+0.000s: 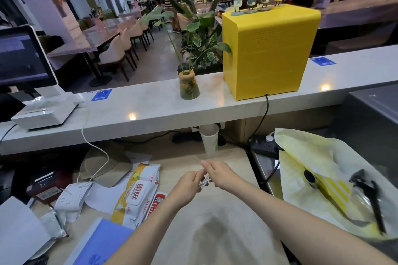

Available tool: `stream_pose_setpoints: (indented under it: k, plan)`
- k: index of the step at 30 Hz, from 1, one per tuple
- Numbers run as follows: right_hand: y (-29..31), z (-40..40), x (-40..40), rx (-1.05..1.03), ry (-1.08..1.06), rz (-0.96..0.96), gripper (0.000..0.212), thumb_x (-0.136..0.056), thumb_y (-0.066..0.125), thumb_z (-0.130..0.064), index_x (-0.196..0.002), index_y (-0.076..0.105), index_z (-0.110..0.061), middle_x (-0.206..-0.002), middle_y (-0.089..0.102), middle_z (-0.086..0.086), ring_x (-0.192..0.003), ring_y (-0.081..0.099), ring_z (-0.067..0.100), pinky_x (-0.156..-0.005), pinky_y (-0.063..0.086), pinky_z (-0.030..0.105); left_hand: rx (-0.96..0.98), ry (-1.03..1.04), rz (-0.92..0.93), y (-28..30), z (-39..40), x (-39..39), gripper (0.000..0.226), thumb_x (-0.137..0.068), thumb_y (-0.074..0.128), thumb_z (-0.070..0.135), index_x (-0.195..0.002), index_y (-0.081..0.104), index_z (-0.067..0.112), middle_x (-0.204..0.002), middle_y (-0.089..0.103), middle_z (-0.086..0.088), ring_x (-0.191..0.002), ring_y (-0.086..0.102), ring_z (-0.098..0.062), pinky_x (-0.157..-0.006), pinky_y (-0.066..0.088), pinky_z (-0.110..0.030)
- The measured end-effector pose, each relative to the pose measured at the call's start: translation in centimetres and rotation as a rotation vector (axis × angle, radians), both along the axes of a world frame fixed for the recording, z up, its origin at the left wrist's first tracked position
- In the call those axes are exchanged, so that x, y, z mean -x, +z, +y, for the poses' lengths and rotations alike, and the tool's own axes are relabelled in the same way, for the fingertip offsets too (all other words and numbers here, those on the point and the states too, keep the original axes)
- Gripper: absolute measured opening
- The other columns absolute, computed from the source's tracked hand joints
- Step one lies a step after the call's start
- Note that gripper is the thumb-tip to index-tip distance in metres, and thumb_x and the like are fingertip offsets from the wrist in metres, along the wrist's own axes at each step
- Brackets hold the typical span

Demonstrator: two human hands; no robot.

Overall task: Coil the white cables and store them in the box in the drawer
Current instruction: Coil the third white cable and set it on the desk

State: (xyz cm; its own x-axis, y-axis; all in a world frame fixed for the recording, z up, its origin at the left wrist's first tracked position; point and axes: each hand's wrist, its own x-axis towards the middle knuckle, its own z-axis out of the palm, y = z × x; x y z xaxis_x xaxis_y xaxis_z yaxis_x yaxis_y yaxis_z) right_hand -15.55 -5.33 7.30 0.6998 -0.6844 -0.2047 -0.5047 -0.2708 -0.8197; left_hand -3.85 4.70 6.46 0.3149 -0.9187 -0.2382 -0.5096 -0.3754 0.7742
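My left hand (189,183) and my right hand (218,173) meet over the beige desk (226,221), both pinching a small bundle of white cable (204,181) between their fingertips. Most of the bundle is hidden by the fingers. Another white cable (94,148) hangs from the white counter (150,109) down to the left side of the desk, ending near a white paper bag (71,198). No drawer or storage box is in view.
A pack of wet wipes (137,193), papers and a blue folder (101,241) crowd the desk's left. A paper cup (210,142) stands just beyond my hands. At the right lie a yellow bag (318,183) and a power strip (265,146). A yellow box (269,51) and a vase (189,86) stand on the counter.
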Motion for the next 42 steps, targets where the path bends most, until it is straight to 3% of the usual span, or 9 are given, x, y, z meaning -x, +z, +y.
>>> stream_pose_setpoints:
  k: [4, 8, 12, 15, 22, 27, 33, 37, 42]
  plan:
    - [-0.6, -0.5, 0.5, 0.215, 0.075, 0.08, 0.05, -0.103, 0.03, -0.045, -0.081, 0.062, -0.013, -0.079, 0.067, 0.006, -0.079, 0.061, 0.026, -0.073, 0.046, 0.041, 0.015, 0.061, 0.181, 0.4, 0.1, 0.5, 0.058, -0.106, 0.032, 0.049, -0.067, 0.065, 0.022, -0.049, 0.05, 0.009, -0.045, 0.036, -0.007, -0.045, 0.029, -0.022]
    - [-0.8, -0.7, 1.1, 0.446, 0.117, 0.149, 0.042, -0.103, 0.028, -0.045, -0.107, 0.065, -0.025, -0.097, 0.069, 0.001, -0.091, 0.062, 0.026, -0.073, 0.047, 0.039, -0.045, 0.145, 0.425, 0.2, 0.1, 0.3, 0.064, -0.102, 0.036, 0.059, -0.071, 0.066, 0.013, -0.053, 0.039, 0.006, -0.047, 0.026, -0.01, -0.045, 0.024, -0.021]
    - [-0.9, -0.6, 1.4, 0.628, 0.118, 0.175, 0.041, -0.104, 0.025, -0.049, -0.109, 0.061, -0.03, -0.098, 0.068, -0.001, -0.091, 0.063, 0.027, -0.064, 0.043, 0.035, -0.114, 0.166, 0.609, 0.3, 0.0, 0.2, 0.063, -0.095, 0.043, 0.069, -0.078, 0.062, 0.011, -0.058, 0.033, 0.005, -0.049, 0.02, -0.011, -0.044, 0.021, -0.02]
    - [-0.9, -0.6, 1.7, 0.732, 0.155, 0.24, 0.043, -0.105, 0.022, -0.047, -0.116, 0.058, -0.027, -0.101, 0.066, 0.0, -0.092, 0.064, 0.027, -0.068, 0.049, 0.038, -0.21, 0.2, 0.743, 0.4, 0.0, 0.3, 0.062, -0.089, 0.049, 0.074, -0.079, 0.056, 0.013, -0.059, 0.031, 0.005, -0.048, 0.019, -0.009, -0.041, 0.022, -0.018]
    - [-1.1, -0.2, 1.9, 0.8, 0.147, 0.235, 0.045, -0.105, 0.022, -0.05, -0.105, 0.056, -0.02, -0.093, 0.065, 0.002, -0.086, 0.062, 0.029, -0.066, 0.044, 0.041, -0.435, 0.186, 1.002, 1.2, 0.0, -0.2, 0.07, -0.087, 0.049, 0.076, -0.08, 0.066, 0.008, -0.057, 0.026, 0.008, -0.041, 0.019, -0.004, -0.035, 0.023, -0.016]
    - [-0.8, -0.2, 2.0, 0.833, 0.148, 0.198, 0.044, -0.105, 0.024, -0.05, -0.092, 0.051, -0.017, -0.084, 0.063, 0.003, -0.077, 0.061, 0.031, -0.063, 0.046, 0.044, -0.489, 0.177, 1.148, 1.2, 0.1, -0.2, 0.063, -0.084, 0.056, 0.075, -0.069, 0.059, 0.014, -0.055, 0.029, 0.008, -0.039, 0.021, -0.004, -0.034, 0.023, -0.017]
    - [-0.9, -0.2, 2.2, 0.8, 0.144, 0.204, 0.046, -0.106, 0.023, -0.047, -0.1, 0.056, -0.016, -0.092, 0.064, 0.004, -0.084, 0.06, 0.029, -0.07, 0.047, 0.043, -0.383, 0.251, 0.959, 1.3, -0.2, 0.3, 0.057, -0.079, 0.063, 0.074, -0.063, 0.047, 0.021, -0.06, 0.024, 0.008, -0.044, 0.017, -0.008, -0.036, 0.018, -0.018]
    - [-1.2, 0.1, 2.1, 0.665, 0.153, 0.195, 0.036, -0.106, 0.025, -0.043, -0.095, 0.053, -0.025, -0.083, 0.057, -0.002, -0.083, 0.059, 0.028, -0.062, 0.04, 0.037, -0.311, 0.224, 0.705, 1.3, 0.0, 0.4, 0.055, -0.087, 0.055, 0.072, -0.065, 0.041, 0.024, -0.059, 0.027, 0.007, -0.047, 0.017, -0.01, -0.04, 0.016, -0.019]
    - [-2.3, 0.9, 1.3, 0.185, -0.024, 0.016, 0.04, -0.103, 0.033, -0.042, -0.071, 0.05, -0.023, -0.063, 0.053, -0.005, -0.06, 0.051, 0.011, -0.06, 0.039, 0.033, -0.211, 0.168, 0.468, 1.0, 0.4, 0.6, 0.048, -0.101, 0.037, 0.059, -0.072, 0.039, 0.021, -0.053, 0.031, 0.01, -0.045, 0.022, -0.009, -0.041, 0.019, -0.019]
